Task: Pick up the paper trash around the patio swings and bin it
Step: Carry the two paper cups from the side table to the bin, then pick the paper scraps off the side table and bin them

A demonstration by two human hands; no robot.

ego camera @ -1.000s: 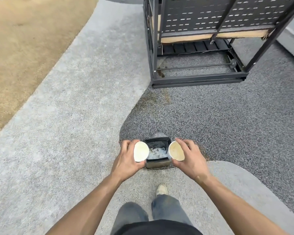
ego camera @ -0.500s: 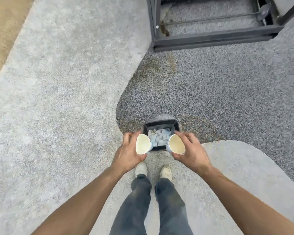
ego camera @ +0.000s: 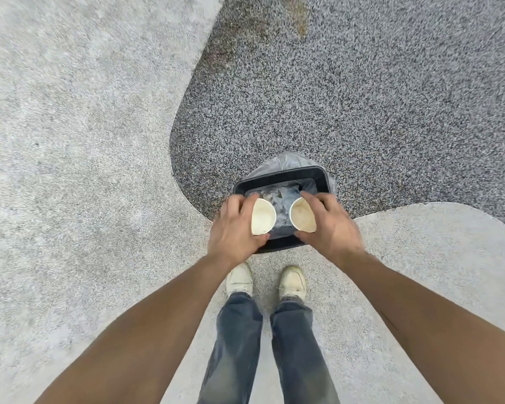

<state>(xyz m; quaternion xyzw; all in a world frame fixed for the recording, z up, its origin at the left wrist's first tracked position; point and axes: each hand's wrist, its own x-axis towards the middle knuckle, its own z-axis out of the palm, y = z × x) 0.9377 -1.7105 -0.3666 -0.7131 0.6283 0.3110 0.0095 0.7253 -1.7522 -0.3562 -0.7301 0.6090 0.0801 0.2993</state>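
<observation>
Two matt paper cups [ego camera: 263,216] [ego camera: 303,218] are seen over a smooth black plastic bin [ego camera: 321,177] lined with glossy thin plastic liner [ego camera: 283,161]. Rough pebbled paving [ego camera: 362,106] and faded denim jeans [ego camera: 239,339] are shown.

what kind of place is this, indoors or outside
Most likely outdoors, a paved patio or walkway: the ground is pale concrete curving against dark speckled gravel paving, with a small lined bin standing on it in flat daylight.

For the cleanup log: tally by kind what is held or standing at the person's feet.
Paper cups: 2, left cup, right cup
Bins: 1, black bin
Shoes: 2, left shoe, right shoe
Total: 5
</observation>
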